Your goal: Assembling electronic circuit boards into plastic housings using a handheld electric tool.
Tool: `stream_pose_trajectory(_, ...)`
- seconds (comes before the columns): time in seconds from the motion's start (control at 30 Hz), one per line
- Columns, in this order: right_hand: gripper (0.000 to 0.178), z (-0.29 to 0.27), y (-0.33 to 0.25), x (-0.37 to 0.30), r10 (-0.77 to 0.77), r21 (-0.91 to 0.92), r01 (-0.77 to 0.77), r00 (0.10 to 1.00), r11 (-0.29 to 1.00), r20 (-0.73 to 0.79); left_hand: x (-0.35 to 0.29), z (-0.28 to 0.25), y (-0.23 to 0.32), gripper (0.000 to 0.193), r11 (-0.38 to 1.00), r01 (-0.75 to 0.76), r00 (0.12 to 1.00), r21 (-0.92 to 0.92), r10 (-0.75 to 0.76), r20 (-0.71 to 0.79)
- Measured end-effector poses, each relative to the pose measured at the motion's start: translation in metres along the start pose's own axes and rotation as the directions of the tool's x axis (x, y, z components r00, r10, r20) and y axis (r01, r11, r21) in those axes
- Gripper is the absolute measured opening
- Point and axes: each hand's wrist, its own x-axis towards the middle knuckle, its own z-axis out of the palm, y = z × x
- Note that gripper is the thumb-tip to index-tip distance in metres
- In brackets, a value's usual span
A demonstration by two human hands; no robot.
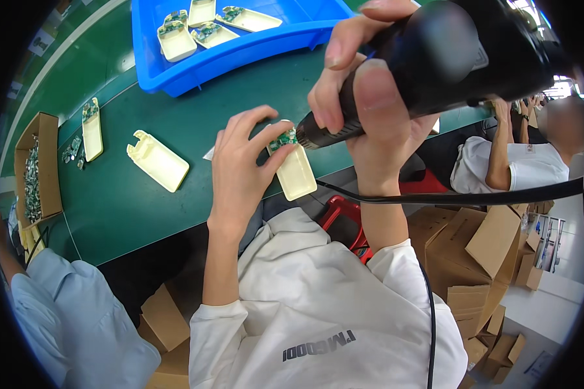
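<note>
My left hand grips the upper end of a cream plastic housing, thumb and fingers around a small green circuit board seated in it. My right hand is wrapped round a black corded power tool, which looks like an electric screwdriver. Its ribbed nose points down at the board end, close beside my left fingers; whether the tip touches is hidden. To the left, another cream housing lies on the green table.
A blue tray at the far side holds several housings with boards. At left are a housing with a board, loose boards and a carton of small parts. Co-workers sit on both sides. A black cable crosses my right forearm.
</note>
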Motion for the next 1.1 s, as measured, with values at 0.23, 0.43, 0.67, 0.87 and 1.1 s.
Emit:
stream_pose_trajectory(0.23,0.052,0.004,-0.008,0.002,0.101,0.095,-0.100,0.995,0.990,-0.013,0.000,0.001,-0.003,0.032,0.996,-0.001,1.000,-0.085,0.002,0.020)
stream_pose_trajectory(0.43,0.053,-0.002,0.009,0.003,0.019,0.028,-0.021,0.997,0.999,0.080,0.002,0.000,-0.004,0.031,0.995,0.005,1.000,-0.096,-0.002,0.031)
stream_pose_trajectory(0.67,0.032,0.010,0.036,0.005,-0.205,0.062,0.204,0.979,0.977,0.007,0.001,0.001,-0.006,0.032,0.996,0.009,0.999,-0.092,-0.005,0.035)
stream_pose_trajectory(0.87,0.016,0.021,0.030,0.001,-0.221,0.166,0.235,0.970,0.958,-0.101,0.002,-0.001,-0.005,0.032,0.996,0.004,0.999,-0.089,0.000,0.036)
stream_pose_trajectory(1.1,0.029,0.010,0.039,-0.003,-0.255,0.037,0.253,0.966,0.967,0.044,0.003,-0.002,-0.001,0.033,0.992,0.042,0.997,-0.122,-0.034,0.066)
